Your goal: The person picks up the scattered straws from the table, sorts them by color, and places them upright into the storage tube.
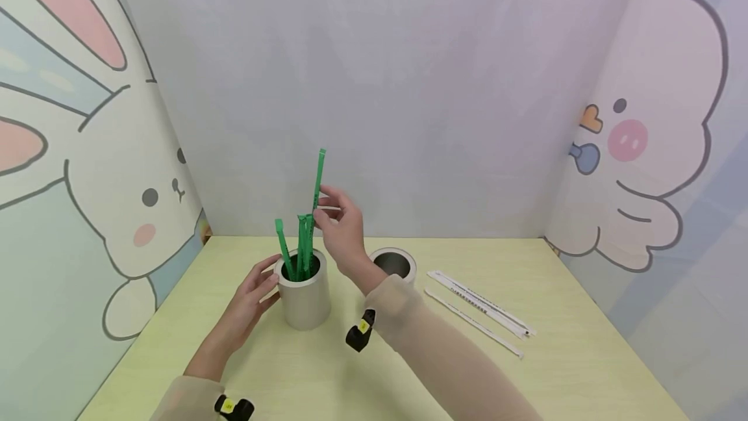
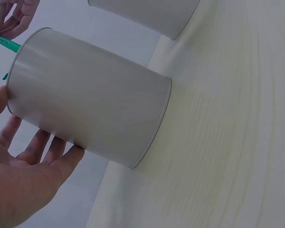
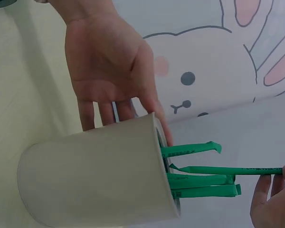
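My left hand [image 1: 248, 304] holds a light grey cylindrical canister [image 1: 306, 305] by its left side, thumb at the rim and fingers against the wall. The canister stands upright on the table, and several green wrapped straws [image 3: 192, 149] lean inside it, their lower ends hidden. Above the opening, my right hand [image 1: 345, 229] pinches another green wrapped straw [image 1: 319, 177] between thumb and fingers. That straw stands nearly upright. In the right wrist view, its lower tip overlaps the canister's mouth beside the other straws.
A second grey canister [image 1: 412, 266] stands to the right, partly behind my right forearm. Farther right, several white wrapped straws [image 1: 482, 303] lie diagonally on the pale wooden table [image 1: 584, 356]. A curtain [image 1: 409, 115] hangs behind the table, with cartoon-printed panels on both sides.
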Demonstrator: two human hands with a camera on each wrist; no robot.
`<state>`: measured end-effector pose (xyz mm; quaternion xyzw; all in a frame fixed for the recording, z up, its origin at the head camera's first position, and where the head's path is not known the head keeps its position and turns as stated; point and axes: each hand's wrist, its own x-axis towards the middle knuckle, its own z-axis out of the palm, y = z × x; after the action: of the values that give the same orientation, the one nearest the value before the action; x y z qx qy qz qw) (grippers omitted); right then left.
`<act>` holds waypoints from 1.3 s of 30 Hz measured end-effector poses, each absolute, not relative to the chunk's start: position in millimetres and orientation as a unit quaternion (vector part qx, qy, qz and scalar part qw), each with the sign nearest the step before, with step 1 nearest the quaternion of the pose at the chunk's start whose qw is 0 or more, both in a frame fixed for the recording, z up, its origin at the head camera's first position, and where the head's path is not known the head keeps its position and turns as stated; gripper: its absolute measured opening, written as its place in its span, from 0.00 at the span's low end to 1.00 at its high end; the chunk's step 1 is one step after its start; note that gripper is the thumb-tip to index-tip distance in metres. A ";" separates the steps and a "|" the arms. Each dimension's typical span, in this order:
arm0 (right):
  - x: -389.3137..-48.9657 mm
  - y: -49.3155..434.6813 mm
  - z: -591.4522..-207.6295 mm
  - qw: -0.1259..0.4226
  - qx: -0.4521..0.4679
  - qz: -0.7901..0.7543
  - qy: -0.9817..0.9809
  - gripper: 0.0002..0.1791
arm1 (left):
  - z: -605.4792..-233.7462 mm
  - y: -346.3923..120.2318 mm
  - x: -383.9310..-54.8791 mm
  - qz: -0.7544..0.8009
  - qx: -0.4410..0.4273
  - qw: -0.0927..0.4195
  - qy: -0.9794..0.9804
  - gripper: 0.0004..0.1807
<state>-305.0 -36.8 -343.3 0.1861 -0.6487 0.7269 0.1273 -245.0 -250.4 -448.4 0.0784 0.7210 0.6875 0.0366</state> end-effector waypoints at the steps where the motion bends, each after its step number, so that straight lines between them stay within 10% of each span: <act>1: -304.9 -37.9 -346.3 0.125 0.183 0.727 -0.650 0.25 | -448.0 -250.2 -245.1 0.687 0.078 0.037 0.721 0.32; 18: -301.9 -22.3 -372.7 0.087 0.167 0.714 -0.674 0.27 | -447.5 -250.8 -245.0 0.682 0.086 0.038 0.725 0.33; 39: -301.7 121.1 -335.6 0.117 0.193 0.638 -0.737 0.26 | -427.2 -247.4 -240.0 0.637 0.067 -0.004 0.768 0.33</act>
<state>-301.7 121.1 -335.6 0.1928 -0.7367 0.6375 0.1167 -240.0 -247.4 -427.2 0.0669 0.7683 0.6366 -0.0040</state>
